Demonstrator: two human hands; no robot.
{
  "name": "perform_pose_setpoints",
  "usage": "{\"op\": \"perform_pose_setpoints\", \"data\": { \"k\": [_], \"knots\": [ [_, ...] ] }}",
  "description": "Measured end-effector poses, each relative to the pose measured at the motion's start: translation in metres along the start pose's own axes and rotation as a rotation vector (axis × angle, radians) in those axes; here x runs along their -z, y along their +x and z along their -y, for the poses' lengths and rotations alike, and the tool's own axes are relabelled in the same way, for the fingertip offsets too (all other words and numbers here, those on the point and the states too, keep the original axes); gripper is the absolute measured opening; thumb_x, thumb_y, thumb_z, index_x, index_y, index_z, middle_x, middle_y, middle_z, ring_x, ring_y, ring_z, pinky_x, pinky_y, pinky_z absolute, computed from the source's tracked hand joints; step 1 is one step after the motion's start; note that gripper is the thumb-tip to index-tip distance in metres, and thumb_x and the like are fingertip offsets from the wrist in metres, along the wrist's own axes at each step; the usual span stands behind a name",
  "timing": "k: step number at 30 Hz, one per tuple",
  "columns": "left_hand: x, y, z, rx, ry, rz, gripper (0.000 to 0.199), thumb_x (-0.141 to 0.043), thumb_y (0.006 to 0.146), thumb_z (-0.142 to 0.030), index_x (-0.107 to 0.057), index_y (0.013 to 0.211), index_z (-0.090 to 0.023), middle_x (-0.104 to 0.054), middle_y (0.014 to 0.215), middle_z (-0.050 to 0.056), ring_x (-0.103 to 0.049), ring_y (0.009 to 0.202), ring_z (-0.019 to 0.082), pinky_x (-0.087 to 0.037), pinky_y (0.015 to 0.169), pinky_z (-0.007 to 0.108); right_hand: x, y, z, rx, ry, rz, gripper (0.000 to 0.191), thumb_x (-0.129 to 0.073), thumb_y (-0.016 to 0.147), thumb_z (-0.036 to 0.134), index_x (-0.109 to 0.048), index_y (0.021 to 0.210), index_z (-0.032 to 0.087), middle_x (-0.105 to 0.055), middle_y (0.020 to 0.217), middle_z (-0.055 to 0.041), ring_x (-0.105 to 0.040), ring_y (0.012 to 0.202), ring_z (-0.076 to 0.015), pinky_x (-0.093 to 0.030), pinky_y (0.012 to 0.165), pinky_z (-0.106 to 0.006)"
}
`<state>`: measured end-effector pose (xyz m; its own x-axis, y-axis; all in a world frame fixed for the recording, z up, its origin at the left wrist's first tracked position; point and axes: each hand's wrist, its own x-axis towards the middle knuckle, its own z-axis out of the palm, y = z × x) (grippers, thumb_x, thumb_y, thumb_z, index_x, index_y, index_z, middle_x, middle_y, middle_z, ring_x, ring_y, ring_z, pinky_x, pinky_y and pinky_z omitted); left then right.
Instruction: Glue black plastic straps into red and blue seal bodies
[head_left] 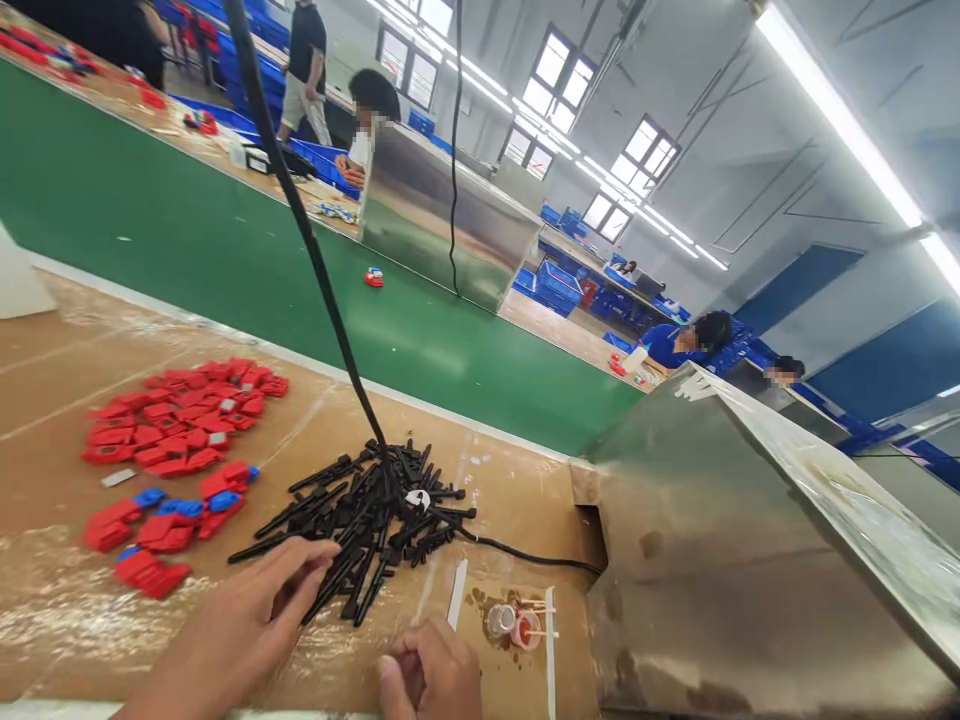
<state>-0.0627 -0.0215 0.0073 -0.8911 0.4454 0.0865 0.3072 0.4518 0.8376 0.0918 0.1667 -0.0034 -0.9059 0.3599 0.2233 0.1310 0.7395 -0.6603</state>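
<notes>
My left hand (259, 610) reaches over the near left edge of a pile of black plastic toy guns (360, 510). Its fingers are bent, with a gap between thumb and forefinger, and nothing shows in it. At the bottom edge, my right hand (435, 670) is curled, thumb towards the fingers; what lies inside, if anything, is hidden. To the left are a heap of red plastic parts (180, 420) and several red parts with blue pieces fitted (165, 530). Right of my right hand stand a clear small cup (500, 621) and a cup of reddish liquid (526, 630) with cotton swabs.
A black cable (315, 250) hangs down into the gun pile; another runs to a metal box (705, 560) at right. Beyond the bench, a green conveyor belt (300, 290) carries one red-and-blue part (373, 277). Several people sit or stand at the far benches.
</notes>
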Motion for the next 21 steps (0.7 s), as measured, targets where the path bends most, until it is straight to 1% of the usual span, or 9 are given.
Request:
{"op": "perform_pose_setpoints", "data": {
  "k": [2, 4, 6, 9, 12, 15, 17, 19, 21],
  "knots": [
    [0.016, 0.014, 0.002, 0.02, 0.202, -0.057, 0.041, -0.046, 0.095, -0.045, -0.08, 0.108, -0.026, -0.086, 0.109, 0.01, -0.082, 0.095, 0.035, -0.067, 0.086, 0.041, -0.015, 0.011, 0.006, 0.044, -0.041, -0.025, 0.007, -0.069, 0.084, 0.02, -0.067, 0.083, 0.026, -0.068, 0.077, -0.0012, -0.067, 0.065, -0.0215, -0.044, 0.062, -0.031],
    [0.026, 0.02, 0.0, 0.017, 0.357, -0.08, 0.043, -0.042, 0.095, -0.039, -0.079, 0.11, -0.024, -0.084, 0.114, 0.013, -0.08, 0.105, 0.038, -0.067, 0.086, 0.046, -0.025, 0.019, 0.01, 0.059, -0.047, -0.005, 0.011, -0.07, 0.083, 0.016, -0.066, 0.086, 0.026, -0.07, 0.081, -0.0014, -0.07, 0.07, -0.0234, -0.046, 0.065, -0.032],
    [0.031, 0.022, 0.0, 0.005, 0.468, -0.088, 0.045, -0.037, 0.098, -0.035, -0.077, 0.114, -0.023, -0.082, 0.114, 0.014, -0.078, 0.11, 0.039, -0.066, 0.082, 0.046, -0.032, 0.024, 0.012, 0.052, -0.056, 0.026, 0.016, -0.073, 0.081, 0.015, -0.066, 0.09, 0.026, -0.07, 0.081, -0.0013, -0.071, 0.072, -0.0252, -0.048, 0.067, -0.033],
    [0.032, 0.022, 0.003, -0.005, 0.577, -0.066, 0.05, -0.031, 0.101, -0.029, -0.074, 0.121, -0.017, -0.078, 0.11, 0.017, -0.076, 0.108, 0.039, -0.065, 0.081, 0.047, -0.04, 0.026, 0.012, 0.023, -0.114, 0.043, 0.03, -0.08, 0.075, 0.016, -0.068, 0.1, 0.027, -0.071, 0.082, -0.0013, -0.072, 0.075, -0.029, -0.05, 0.071, -0.037],
    [0.03, 0.025, 0.001, 0.029, 0.601, -0.003, 0.055, -0.027, 0.1, -0.027, -0.075, 0.122, -0.009, -0.078, 0.109, 0.022, -0.077, 0.107, 0.043, -0.066, 0.08, 0.053, -0.047, 0.024, 0.009, 0.011, -0.16, 0.034, 0.033, -0.081, 0.074, 0.016, -0.068, 0.103, 0.027, -0.071, 0.083, -0.0013, -0.072, 0.075, -0.0303, -0.05, 0.072, -0.039],
    [0.03, 0.029, -0.01, 0.068, 0.585, 0.045, 0.062, -0.022, 0.1, -0.025, -0.075, 0.124, -0.005, -0.078, 0.113, 0.025, -0.077, 0.109, 0.046, -0.067, 0.075, 0.056, -0.049, 0.022, 0.008, 0.047, -0.174, -0.036, 0.029, -0.076, 0.075, 0.014, -0.066, 0.098, 0.028, -0.069, 0.078, 0.0001, -0.07, 0.07, -0.0277, -0.047, 0.069, -0.036],
    [0.032, 0.031, -0.016, 0.061, 0.576, 0.065, 0.064, -0.019, 0.101, -0.025, -0.074, 0.127, -0.003, -0.078, 0.117, 0.027, -0.077, 0.112, 0.046, -0.067, 0.077, 0.056, -0.046, 0.021, 0.009, 0.086, -0.16, -0.088, 0.024, -0.07, 0.077, 0.013, -0.065, 0.096, 0.027, -0.068, 0.075, 0.0012, -0.069, 0.067, -0.0252, -0.044, 0.066, -0.034],
    [0.033, 0.032, -0.017, 0.039, 0.568, 0.067, 0.064, -0.02, 0.1, -0.025, -0.074, 0.125, -0.002, -0.079, 0.117, 0.028, -0.077, 0.111, 0.046, -0.066, 0.082, 0.056, -0.041, 0.022, 0.01, 0.12, -0.135, -0.116, 0.019, -0.065, 0.08, 0.013, -0.064, 0.092, 0.027, -0.068, 0.074, 0.0017, -0.067, 0.065, -0.0231, -0.042, 0.063, -0.033],
    [0.033, 0.033, -0.012, 0.005, 0.532, 0.041, 0.059, -0.025, 0.099, -0.027, -0.076, 0.119, -0.005, -0.08, 0.113, 0.028, -0.077, 0.109, 0.048, -0.065, 0.084, 0.058, -0.035, 0.022, 0.012, 0.147, -0.107, -0.129, 0.016, -0.062, 0.081, 0.013, -0.064, 0.089, 0.026, -0.069, 0.074, 0.0015, -0.067, 0.063, -0.0216, -0.04, 0.061, -0.032]
  ]
}}
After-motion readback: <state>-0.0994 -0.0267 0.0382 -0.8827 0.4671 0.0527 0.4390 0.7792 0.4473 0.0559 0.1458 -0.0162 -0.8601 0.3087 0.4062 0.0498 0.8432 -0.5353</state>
